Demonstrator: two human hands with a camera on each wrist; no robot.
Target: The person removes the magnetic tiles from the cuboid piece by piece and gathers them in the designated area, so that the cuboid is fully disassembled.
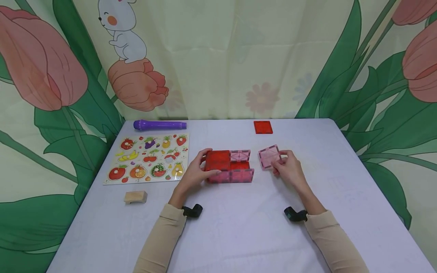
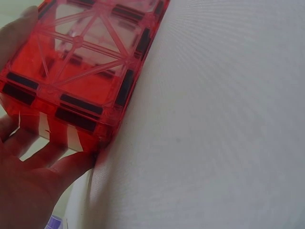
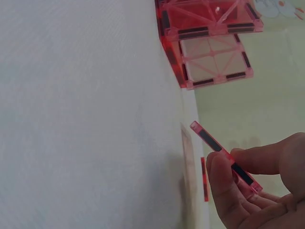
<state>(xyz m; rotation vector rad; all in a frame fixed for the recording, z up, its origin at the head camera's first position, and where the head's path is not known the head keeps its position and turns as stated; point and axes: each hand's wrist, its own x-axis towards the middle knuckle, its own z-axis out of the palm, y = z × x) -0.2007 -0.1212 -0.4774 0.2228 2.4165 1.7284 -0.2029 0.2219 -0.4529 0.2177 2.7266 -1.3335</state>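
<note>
A low box of red and pink see-through magnetic tiles [image 1: 218,160] stands mid-table. Its left half is topped by a red tile, while the right half is open above, with pink walls front and back. My left hand [image 1: 194,173] grips the box's left end, thumb on the front and fingers around the side; the left wrist view shows those fingers through the red wall [image 2: 71,90]. To the right of the box, my right hand [image 1: 291,171] pinches a pink magnetic tile [image 1: 267,156] between thumb and fingers, apart from the box. In the right wrist view this tile [image 3: 221,152] appears edge-on.
A loose red tile [image 1: 263,127] lies near the back edge. On the left are a fruit-picture board [image 1: 136,176], a purple microphone-shaped stick [image 1: 160,125] and a small wooden block [image 1: 135,196]. A printed curtain [image 1: 211,68] hangs behind the white table [image 1: 246,227].
</note>
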